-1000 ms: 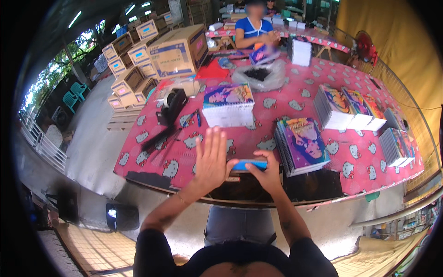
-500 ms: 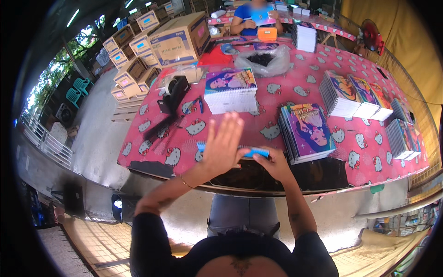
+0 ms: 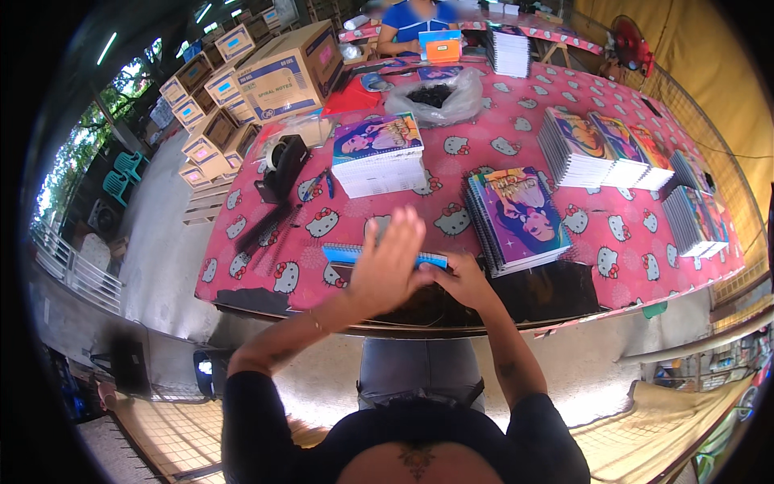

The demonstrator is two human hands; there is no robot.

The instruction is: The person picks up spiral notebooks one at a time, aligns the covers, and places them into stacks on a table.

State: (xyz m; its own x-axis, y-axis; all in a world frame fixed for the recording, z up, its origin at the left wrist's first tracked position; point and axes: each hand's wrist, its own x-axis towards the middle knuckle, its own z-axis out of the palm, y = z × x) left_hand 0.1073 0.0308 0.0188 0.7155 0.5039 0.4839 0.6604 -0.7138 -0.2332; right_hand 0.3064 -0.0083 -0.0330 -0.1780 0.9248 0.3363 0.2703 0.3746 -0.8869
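Note:
A spiral notebook with a bright blue cover (image 3: pixel 339 254) is held edge-on at the table's near edge, its coil side up. My left hand (image 3: pixel 389 262) lies across its middle, fingers stretched out and slightly blurred. At the notebook's right end, my right hand (image 3: pixel 459 278) grips it between thumb and fingers. Just right of my hands is a pile of spiral notebooks with purple illustrated covers (image 3: pixel 520 218). Beyond my left hand, a taller stack of similar notebooks (image 3: pixel 377 157) stands on the pink patterned table (image 3: pixel 508 145).
A black tape dispenser (image 3: pixel 282 168) and a bundle of black coils (image 3: pixel 266 230) lie to the left. Farther back are a clear plastic bag (image 3: pixel 459 101) and cardboard boxes (image 3: pixel 290 77). More notebook stacks (image 3: pixel 572 149) stand right. A person in blue (image 3: pixel 403 28) sits across the table.
The whole view has shifted a little, so the table's things appear farther left and up. My left hand stays spread over the blue notebook, and my right hand keeps its grip.

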